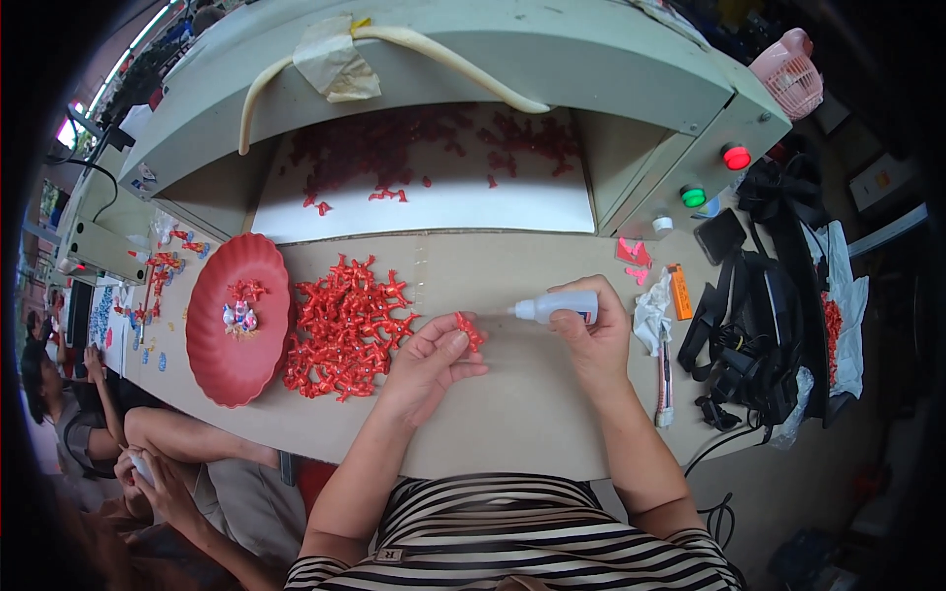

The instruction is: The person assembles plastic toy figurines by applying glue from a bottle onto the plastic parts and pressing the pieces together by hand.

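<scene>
My left hand [435, 362] pinches a small glossy red figurine [469, 332] between thumb and fingers, above the middle of the table. From the right, my right hand [591, 330] grips a white squeeze bottle [559, 307], tilted on its side. Its thin nozzle points left at the figurine, with a small gap between them. Just left of my left hand lies a heap of similar red figurines [347, 330]. Beside that heap, a red scalloped dish [209, 360] holds a few red pieces and some white and pink figures [239, 316].
Ahead stands a grey cabinet [631, 74] with a red button, a green button and red pieces on its white inner floor [424, 215]. At right lie an orange box [679, 293], a crumpled tissue [651, 315] and black straps [744, 315]. Another person's hands [148, 483] are at lower left.
</scene>
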`<state>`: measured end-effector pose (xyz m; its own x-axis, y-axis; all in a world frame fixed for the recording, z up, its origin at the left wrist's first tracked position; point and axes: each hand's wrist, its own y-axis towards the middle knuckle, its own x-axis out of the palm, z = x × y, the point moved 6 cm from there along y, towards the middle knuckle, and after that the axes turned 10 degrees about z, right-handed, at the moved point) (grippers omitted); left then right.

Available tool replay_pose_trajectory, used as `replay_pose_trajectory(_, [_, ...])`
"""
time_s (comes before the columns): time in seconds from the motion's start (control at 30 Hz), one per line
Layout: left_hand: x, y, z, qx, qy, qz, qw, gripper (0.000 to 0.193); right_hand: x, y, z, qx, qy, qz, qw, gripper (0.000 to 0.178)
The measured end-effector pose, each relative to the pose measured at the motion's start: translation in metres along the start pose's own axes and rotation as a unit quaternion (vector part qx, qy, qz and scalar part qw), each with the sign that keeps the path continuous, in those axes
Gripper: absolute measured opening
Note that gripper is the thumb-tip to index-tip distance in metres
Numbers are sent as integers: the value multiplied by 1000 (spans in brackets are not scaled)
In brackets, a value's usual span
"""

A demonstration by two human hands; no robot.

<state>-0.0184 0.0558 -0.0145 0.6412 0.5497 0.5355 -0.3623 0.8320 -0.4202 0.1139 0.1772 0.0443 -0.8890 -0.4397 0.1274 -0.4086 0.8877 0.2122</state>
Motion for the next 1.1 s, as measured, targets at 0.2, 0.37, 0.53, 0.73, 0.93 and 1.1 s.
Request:
replay_pose_trajectory(0.2, [-3, -2, -2, -30, -108, -17, 994, 32, 4, 16, 20, 59, 20, -12, 998, 26])
replay_pose_trajectory(0.37, [1, -3, 0, -34, -138, -41, 989, 34, 8, 39, 37, 98, -83, -23, 991, 20])
replay_pose_trajectory(0.53, [1, -5, 0, -45, -152, -49, 986, 36, 13, 81, 19, -166, -341, 53, 924, 10])
replay_pose_trajectory(0.73, [5, -3, -1, -51, -158, -66, 984, 36, 8, 133, 47, -141, -574, 70, 804, 25])
replay_pose_trajectory(0.93, [2, -4, 2, -59, -165, -42, 984, 33, 27, 146, 50, -31, -510, -6, 859, 32])
replay_pose_trajectory(1.1, [6, -4, -1, -65, -155, -65, 984, 34, 20, 172, 46, -144, -466, 44, 872, 35])
